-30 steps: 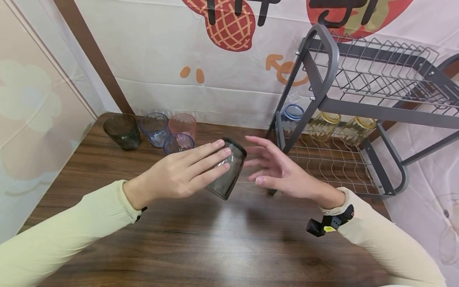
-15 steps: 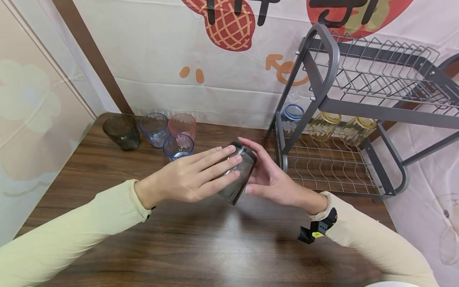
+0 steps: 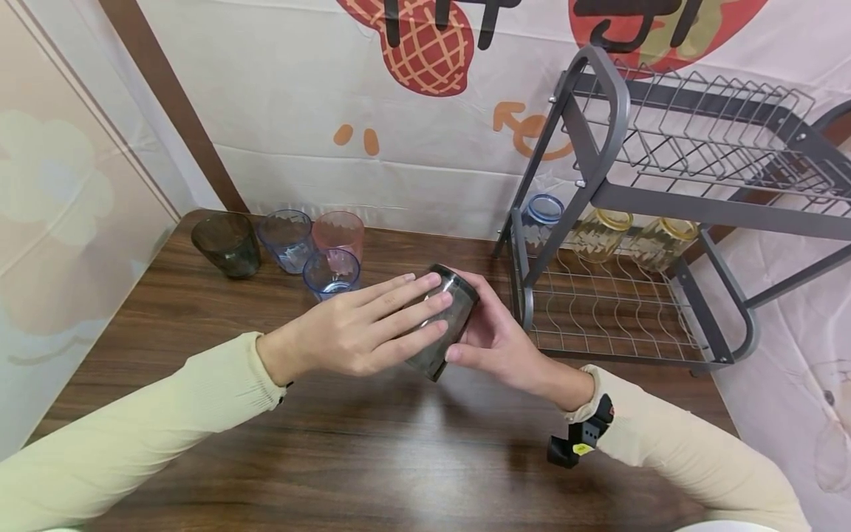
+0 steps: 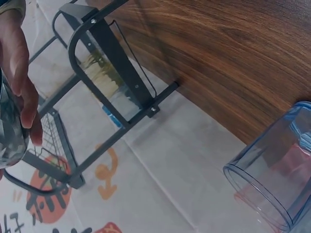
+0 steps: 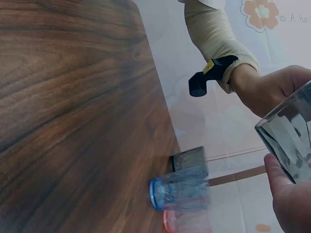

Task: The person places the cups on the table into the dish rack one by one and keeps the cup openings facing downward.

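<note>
A dark grey see-through drinking glass (image 3: 460,304) is held tilted above the table between both hands. Across its left side lie the fingers of my left hand (image 3: 359,329), spread, with the thumb hidden behind. My right hand (image 3: 501,336) grips it from the right, thumb in front near the lower part and fingers behind. In the left wrist view the glass (image 4: 10,131) shows at the left edge beside the right hand's fingers. The right wrist view has the glass (image 5: 291,138) at the right, with the right thumb (image 5: 276,174) against it.
At the back left of the wooden table (image 3: 319,458) stand another grey glass (image 3: 229,247), two blue glasses (image 3: 287,240) and a pink glass (image 3: 339,229). A grey two-tier rack (image 3: 671,199) stands right, with a blue glass (image 3: 541,222) and two yellow-tinted glasses (image 3: 601,235) on its lower shelf.
The right hand has come in from the right and taken hold of the grey glass. Left hand and glass have shifted slightly right and toward the front.
</note>
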A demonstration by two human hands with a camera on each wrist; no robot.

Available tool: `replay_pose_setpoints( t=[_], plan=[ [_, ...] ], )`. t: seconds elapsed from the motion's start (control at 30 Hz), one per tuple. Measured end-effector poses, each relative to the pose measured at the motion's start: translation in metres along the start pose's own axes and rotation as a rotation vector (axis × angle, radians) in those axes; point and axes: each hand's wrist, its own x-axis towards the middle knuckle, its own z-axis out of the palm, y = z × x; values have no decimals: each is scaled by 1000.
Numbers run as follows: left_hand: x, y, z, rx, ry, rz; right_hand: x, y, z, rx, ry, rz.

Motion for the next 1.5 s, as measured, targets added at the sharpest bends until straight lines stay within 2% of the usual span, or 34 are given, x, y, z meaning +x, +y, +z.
replay_pose_setpoints(
  t=[0.13,0.33,0.77,1.5],
  plan=[
    [-1,-1,2,-2,7,13,0,1,2,24,15,5],
    [-3,-1,3,-29,-23,16,-2,1,1,43,22,1],
    [-6,-1,3,-84,-94,20,-4,1,-5,3,18,-15],
    [-10,6,2,-90,-195,-8,-7,0,-20,-241,-43,-49]
  ],
)
